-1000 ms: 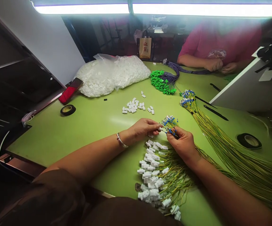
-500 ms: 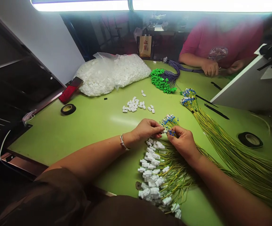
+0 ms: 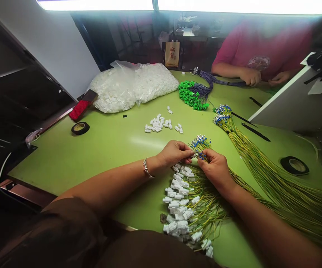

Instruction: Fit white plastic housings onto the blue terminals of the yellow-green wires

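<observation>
My left hand (image 3: 177, 152) pinches a small white connector housing (image 3: 194, 155), mostly covered by the fingertips. Close against it, my right hand (image 3: 215, 166) is closed on several yellow-green wires with blue-and-silver crimped ends (image 3: 202, 155). More wire ends (image 3: 200, 141) fan out just beyond the fingers. Below both hands lies a heap of wires fitted with white connectors (image 3: 179, 203), their leads running right under my right forearm. Loose white connectors (image 3: 158, 123) are scattered on the green table (image 3: 116, 149) ahead of my left hand.
Clear bags of white connectors (image 3: 138, 85) sit at the back. A thick wire bundle (image 3: 250, 152) lies to the right, near a black tape roll (image 3: 295, 165). Another tape roll (image 3: 80, 128) and a phone (image 3: 83, 105) are left. Opposite, a person's hand (image 3: 250, 76) is by green connectors (image 3: 191, 96).
Both hands stay nearly in place, with the fingertips shifting only slightly at the wire ends. The co-worker's hands have moved a little.
</observation>
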`<action>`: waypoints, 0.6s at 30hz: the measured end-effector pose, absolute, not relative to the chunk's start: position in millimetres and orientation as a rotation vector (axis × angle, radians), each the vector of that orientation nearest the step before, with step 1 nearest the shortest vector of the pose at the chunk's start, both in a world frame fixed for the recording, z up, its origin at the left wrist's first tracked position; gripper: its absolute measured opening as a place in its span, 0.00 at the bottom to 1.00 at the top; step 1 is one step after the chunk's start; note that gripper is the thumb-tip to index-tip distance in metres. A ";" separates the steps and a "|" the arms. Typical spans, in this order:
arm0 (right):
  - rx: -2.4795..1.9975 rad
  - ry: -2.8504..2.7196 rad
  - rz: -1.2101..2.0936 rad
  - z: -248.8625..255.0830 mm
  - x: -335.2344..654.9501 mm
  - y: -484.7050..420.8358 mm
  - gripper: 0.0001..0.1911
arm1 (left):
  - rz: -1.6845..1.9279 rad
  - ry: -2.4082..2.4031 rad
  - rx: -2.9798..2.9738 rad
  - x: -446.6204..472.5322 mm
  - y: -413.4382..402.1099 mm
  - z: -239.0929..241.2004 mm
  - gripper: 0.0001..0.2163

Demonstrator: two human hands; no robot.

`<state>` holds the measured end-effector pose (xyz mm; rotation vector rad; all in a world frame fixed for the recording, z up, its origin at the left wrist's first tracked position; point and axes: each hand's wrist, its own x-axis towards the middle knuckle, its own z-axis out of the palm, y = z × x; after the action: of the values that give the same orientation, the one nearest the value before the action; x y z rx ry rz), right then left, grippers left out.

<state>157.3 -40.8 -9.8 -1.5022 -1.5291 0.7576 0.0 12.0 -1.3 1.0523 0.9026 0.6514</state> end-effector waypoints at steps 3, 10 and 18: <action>-1.496 -1.533 0.735 -9.0 157.6 -40.5 0.07 | 0.624 0.870 1.084 -4.3 14.4 -3.1 0.14; -1.515 -1.582 0.682 -9.7 156.3 -40.8 0.05 | 0.612 0.861 1.061 -2.9 14.0 -5.5 0.14; -1.456 -1.468 0.844 -9.8 159.5 -39.0 0.07 | 0.471 0.887 1.308 -9.1 15.4 4.8 0.11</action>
<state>159.5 -39.0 -9.8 -1.4565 -1.4677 0.8440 -9.1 15.4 4.8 1.3081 0.8867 0.4713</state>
